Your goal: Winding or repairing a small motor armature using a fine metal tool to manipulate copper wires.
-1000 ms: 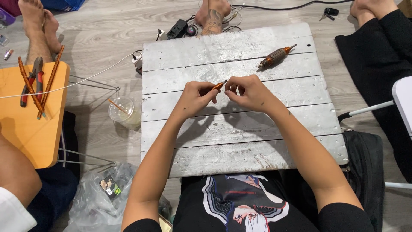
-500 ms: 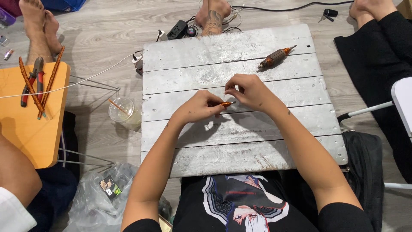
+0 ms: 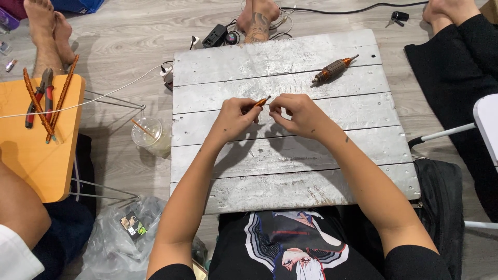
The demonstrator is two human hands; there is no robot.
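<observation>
Both hands up over the middle of the grey plank board [image 3: 290,171], working close together. Left hand [image 3: 236,118] is closed in a pinch on a short copper-coloured piece [image 3: 262,101], prob. a wound bit of copper wire, which pokes out up and to the right from betw. thumb and fingers. Right hand [image 3: 298,114] sits just beside its tip, fingers curled in and bunched as if nipping something fine. Can't tell if it grips a strand or only touches, too small to see. The piece is held off the board, above it, w/ forearms coming in from the near edge; looks like a steadying hold so the fine end stays put.

Further back on the board, apart from the hands, lies a motor armature [image 3: 333,70] w/ copper windings, angled. Left of the board: plastic cup [image 3: 149,134] w/ straw on the floor, and an orange stool [image 3: 36,150] carrying red-handled pliers [image 3: 41,98].
</observation>
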